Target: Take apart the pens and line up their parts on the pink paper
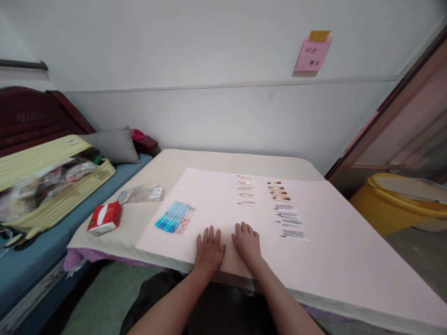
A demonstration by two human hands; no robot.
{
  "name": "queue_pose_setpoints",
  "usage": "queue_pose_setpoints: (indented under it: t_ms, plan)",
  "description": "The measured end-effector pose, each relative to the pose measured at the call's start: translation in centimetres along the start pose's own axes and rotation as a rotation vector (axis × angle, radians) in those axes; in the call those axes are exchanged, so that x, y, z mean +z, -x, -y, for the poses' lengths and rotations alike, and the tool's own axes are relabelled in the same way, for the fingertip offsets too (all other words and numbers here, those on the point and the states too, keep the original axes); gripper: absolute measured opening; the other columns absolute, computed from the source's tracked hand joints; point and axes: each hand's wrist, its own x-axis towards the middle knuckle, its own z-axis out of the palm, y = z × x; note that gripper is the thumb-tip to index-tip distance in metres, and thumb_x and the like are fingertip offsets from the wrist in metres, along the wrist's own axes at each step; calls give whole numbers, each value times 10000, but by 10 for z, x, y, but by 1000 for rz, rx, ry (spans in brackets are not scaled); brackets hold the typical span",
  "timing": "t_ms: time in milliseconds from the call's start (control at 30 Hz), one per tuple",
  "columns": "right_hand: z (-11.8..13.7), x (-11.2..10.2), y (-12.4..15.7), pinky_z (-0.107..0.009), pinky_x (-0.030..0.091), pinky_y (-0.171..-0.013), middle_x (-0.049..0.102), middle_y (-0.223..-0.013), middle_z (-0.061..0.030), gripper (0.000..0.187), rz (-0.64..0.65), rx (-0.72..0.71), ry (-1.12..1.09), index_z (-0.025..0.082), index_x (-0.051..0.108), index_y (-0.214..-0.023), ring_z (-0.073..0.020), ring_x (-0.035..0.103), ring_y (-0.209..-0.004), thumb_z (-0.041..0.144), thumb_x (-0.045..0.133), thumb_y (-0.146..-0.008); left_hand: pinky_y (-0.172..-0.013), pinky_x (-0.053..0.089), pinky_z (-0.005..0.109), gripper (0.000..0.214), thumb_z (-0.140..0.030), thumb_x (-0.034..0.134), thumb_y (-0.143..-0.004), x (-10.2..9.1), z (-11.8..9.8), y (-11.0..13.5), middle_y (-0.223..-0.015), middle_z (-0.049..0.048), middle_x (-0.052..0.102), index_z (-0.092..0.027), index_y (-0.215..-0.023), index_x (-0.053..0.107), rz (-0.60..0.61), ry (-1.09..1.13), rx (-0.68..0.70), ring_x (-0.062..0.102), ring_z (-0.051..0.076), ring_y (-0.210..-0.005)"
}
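Note:
My left hand (208,251) lies flat near the front edge of the pale pink sheet (216,200), fingers spread and nothing held. Beside it my right hand (247,242) also rests palm down, its fingers stretched out and somewhat closer together. To the left of my left hand is a row of blue pens (172,215), with several pinkish pens (186,221) at the row's right end. Beyond my right hand lie several thin pale pens (247,195) in a column. Further right are brown-and-white pens (278,190) and grey-and-white pens (289,219), tips pointing left.
A red tissue pack (105,217) and a clear plastic sleeve (141,194) sit at the table's left. A blue bench (70,200) bears a yellow-trimmed bag (101,174) and a grey cushion (113,145). At right stands a yellow bin (373,204). A pink note (314,53) hangs on the wall.

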Motion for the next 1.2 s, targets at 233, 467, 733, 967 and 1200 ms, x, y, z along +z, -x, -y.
queue_pose_setpoints:
  t_ms: [233,467,733,967,1200]
  plan:
    - [7,-28,-25,-300,423,-778,669,-896,-42,383,78,14,-525,194,552,-1160,-180,600,-846,344,474,-816,-1029,117,537,574,-441,223,-880,4,2,0,-1459,126,274,-210,-1400,300,-56,-53,36,211,301,-1323]
    - [3,-49,-28,-283,439,-673,658,-737,-28,317,194,-111,-800,149,635,-1012,-163,594,-699,322,506,-781,-954,263,523,544,-386,327,-860,-18,-2,-15,-1352,206,400,-124,-1328,417,-3,-140,155,359,356,-1204]
    - [-18,-48,-42,-260,425,-648,662,-729,-21,304,121,5,-644,161,629,-1011,-153,587,-687,303,488,-782,-790,385,437,434,-294,362,-844,-46,-19,-36,-1149,273,514,-44,-1161,523,133,-192,218,499,326,-986]
    - [-8,-34,-47,-279,438,-705,685,-873,-67,353,179,51,-506,166,601,-1102,-187,619,-797,301,486,-797,-765,392,408,339,-286,437,-810,-51,-10,-49,-971,188,579,-93,-1053,571,218,-46,241,508,296,-917]
    - [-1,-30,-46,-285,445,-723,679,-937,-77,401,247,-9,-455,188,546,-1191,-188,627,-823,314,467,-819,-726,428,369,298,-332,462,-808,-73,14,-64,-985,118,585,-167,-1040,552,355,109,198,540,263,-914]
